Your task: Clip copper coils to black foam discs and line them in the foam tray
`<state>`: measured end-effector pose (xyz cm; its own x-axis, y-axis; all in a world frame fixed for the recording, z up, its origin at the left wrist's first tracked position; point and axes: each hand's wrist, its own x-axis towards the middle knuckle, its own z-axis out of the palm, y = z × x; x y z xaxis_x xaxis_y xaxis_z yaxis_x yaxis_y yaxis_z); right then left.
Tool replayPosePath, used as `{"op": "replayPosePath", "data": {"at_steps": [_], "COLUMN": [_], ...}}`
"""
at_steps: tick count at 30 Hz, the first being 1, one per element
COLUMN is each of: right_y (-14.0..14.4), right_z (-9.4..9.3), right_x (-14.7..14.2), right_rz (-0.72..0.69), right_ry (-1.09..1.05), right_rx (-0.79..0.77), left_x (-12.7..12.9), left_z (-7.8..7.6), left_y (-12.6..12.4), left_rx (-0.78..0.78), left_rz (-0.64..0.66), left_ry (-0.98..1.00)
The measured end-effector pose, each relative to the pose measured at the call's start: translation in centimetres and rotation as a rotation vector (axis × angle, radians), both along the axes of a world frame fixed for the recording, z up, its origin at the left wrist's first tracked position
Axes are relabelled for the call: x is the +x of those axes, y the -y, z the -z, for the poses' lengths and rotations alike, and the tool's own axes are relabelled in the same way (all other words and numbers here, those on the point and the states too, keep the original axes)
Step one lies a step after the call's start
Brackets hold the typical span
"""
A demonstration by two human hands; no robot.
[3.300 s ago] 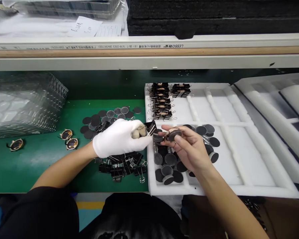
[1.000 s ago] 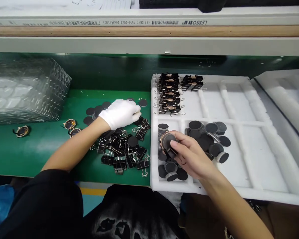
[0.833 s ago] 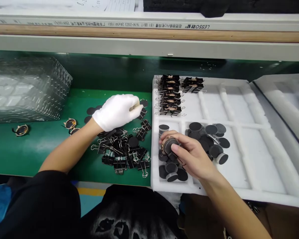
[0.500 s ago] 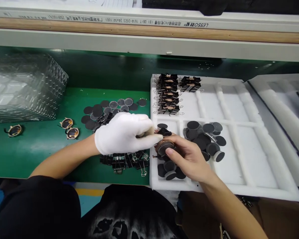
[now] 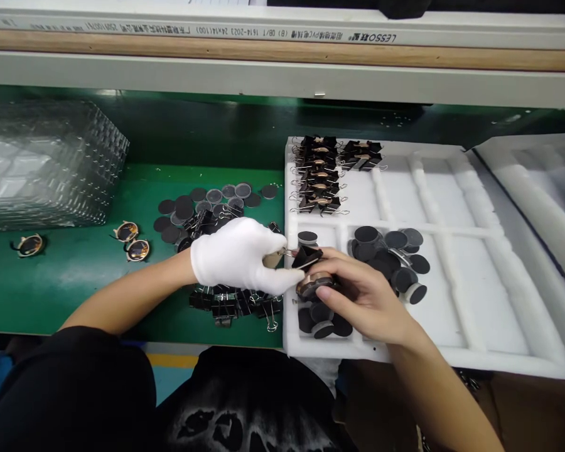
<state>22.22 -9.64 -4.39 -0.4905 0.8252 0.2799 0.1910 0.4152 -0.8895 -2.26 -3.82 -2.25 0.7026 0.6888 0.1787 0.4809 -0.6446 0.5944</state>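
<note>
Left hand: gripping black binder clip; right hand: holding round part just below, over near-left of white foam tray — seemingly not clipped yet; done: clipped stacks in tray's far-left corner — unclipped: three gold-rimmed pieces left of tray.

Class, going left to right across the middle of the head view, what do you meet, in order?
Lone gold-rimmed round piece, pair of similar pieces, gloved left hand, bare right hand, white foam by the right edge.
</note>
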Motion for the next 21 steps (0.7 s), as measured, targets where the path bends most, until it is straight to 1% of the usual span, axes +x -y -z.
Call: {"op": "replayPosePath", "data": {"at_steps": [4, 7, 10, 15, 18, 21], "right_y": [-0.6, -0.9, -0.9, -0.8, -0.9, -1.0], "right_z": [-0.2, -0.4, -0.6, -0.9, -0.9, -1.0], "right_x": [1.5, 2.6, 3.2, 3.5, 3.3, 3.1], "right_rz": [0.17, 0.226, 0.187, 0.101, 0.058, 0.027], "right_ry": [-0.017, -0.041, -0.009, 0.071, 0.051, 0.023], "right_rx": [-0.062, -0.112, -0.115, -0.085, -0.047, -0.004], "left_x": [-0.1, 0.0, 0.1, 0.6, 0.8, 0.9], "left_z": [-0.5, -1.0, -1.1, -1.2, -1.4, -1.3], "left_y": [-0.5, -0.1, 0.9, 2.2, 2.4, 2.6], "left_rx": [-0.043, -0.177, -0.311, -0.318, -0.345, -0.414], "left_rz": [-0.022, -0.002, 0.041, 0.075, 0.091, 0.1], "left_ry": [0.089, 0.105, 0.068, 0.054, 0.057, 0.024]}}
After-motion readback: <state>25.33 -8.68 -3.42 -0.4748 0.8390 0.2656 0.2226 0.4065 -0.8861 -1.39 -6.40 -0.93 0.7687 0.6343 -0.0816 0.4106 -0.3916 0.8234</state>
